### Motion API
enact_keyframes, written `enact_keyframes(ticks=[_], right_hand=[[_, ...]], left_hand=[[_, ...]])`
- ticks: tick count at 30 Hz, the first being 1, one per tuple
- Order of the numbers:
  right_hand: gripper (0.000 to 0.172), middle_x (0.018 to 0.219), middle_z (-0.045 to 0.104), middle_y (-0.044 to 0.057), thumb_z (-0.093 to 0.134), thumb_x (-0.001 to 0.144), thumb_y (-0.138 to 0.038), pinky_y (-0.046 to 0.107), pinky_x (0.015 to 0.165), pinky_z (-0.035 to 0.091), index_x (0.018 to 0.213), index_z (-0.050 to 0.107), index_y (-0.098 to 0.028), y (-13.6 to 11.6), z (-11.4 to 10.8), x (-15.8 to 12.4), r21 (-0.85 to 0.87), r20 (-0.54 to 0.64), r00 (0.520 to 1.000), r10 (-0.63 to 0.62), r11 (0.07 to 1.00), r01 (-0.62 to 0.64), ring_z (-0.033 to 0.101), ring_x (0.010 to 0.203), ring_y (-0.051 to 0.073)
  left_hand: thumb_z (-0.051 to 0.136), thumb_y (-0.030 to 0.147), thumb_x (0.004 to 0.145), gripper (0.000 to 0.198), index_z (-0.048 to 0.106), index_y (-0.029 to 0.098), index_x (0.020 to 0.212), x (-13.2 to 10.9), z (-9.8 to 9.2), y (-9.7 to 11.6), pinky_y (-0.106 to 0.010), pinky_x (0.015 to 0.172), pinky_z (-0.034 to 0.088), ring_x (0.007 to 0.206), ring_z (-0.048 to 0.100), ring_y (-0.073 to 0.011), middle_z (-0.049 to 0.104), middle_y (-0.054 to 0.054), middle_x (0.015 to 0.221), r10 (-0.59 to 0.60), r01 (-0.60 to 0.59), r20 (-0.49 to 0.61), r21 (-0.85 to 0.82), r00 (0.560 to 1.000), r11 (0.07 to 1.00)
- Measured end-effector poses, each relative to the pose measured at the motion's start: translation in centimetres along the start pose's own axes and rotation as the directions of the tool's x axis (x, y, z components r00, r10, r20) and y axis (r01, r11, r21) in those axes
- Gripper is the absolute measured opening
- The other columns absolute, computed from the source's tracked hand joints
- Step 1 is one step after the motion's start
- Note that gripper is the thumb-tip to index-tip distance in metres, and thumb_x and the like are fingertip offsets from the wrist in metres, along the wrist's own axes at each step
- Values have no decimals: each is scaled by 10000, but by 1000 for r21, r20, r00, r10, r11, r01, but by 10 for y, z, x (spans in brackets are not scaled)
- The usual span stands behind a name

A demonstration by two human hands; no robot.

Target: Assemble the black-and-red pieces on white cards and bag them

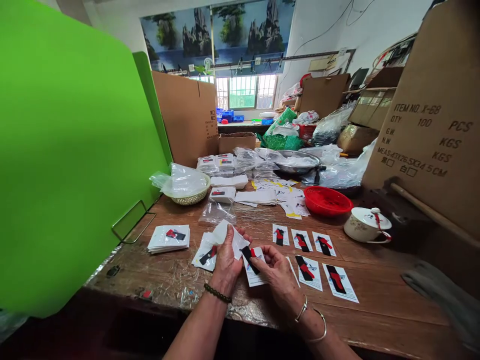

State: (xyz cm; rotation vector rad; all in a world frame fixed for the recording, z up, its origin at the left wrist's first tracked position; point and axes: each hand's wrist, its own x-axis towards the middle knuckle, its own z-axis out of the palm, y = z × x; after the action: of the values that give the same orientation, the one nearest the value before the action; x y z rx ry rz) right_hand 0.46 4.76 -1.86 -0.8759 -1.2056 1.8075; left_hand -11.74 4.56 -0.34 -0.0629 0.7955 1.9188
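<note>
My left hand (226,261) is closed on a folded white paper sleeve (222,231), thumb on top. In my right hand (278,276) is a printed white card (255,281) bearing a black strip (248,256) and a small red piece; my thumb presses on it. The card's edge lies close to the sleeve, and I cannot tell whether they touch. Just left of my left hand a small pile of cards (200,259) rests on the table. On the right several cards (308,274) with black and red pieces lie in two rows, one partly hidden by my right hand.
A card stack (161,239) sits at left near a wire stand (129,225) and a green panel (82,150). Further back are a cream basket (189,199), plastic bags (217,212), papers (258,197), a red basket (328,212) and a lidded cup (362,229). Cardboard boxes (427,75) flank the table.
</note>
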Motion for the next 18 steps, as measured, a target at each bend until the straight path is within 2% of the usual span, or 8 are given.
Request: enact_keyframes(ticks=[3, 7, 13, 18], right_hand=[[482, 791, 715, 28, 857, 604, -458, 258, 584, 466, 905, 606, -178, 2, 1, 1, 24, 47, 997, 56, 998, -57, 614, 620, 146], [579, 806, 726, 38, 899, 534, -429, 264, 585, 474, 936, 565, -178, -2, -2, 6, 74, 114, 990, 89, 992, -98, 625, 609, 148], [642, 700, 678, -5, 906, 514, -414, 255, 524, 439, 964, 508, -189, -10, -10, 15, -5, 240, 959, 149, 988, -152, 578, 536, 132], [681, 753, 616, -28, 924, 430, -368, 267, 591, 464, 945, 515, -191, -8, -14, 25, -52, 135, 983, 128, 991, -122, 583, 619, 127]], left_hand=[[746, 311, 790, 211, 622, 142, 819, -6, -1, 0, -338, 702, 583, 591, 647, -147, 696, -41, 745, -11, 11, 49, 0, 999, 1000], [783, 334, 749, 267, 634, 132, 839, -12, -2, -1, -337, 712, 583, 620, 660, -155, 704, -46, 764, -18, 16, 110, 21, 994, 1000], [824, 377, 692, 354, 647, 147, 894, -14, -6, -6, -347, 749, 578, 700, 693, -182, 724, -53, 829, 30, -42, 130, 86, 991, 995], [838, 334, 677, 365, 655, 147, 931, -18, -9, -12, -383, 814, 567, 807, 712, -226, 731, -60, 856, 14, -29, 174, 85, 985, 996]])
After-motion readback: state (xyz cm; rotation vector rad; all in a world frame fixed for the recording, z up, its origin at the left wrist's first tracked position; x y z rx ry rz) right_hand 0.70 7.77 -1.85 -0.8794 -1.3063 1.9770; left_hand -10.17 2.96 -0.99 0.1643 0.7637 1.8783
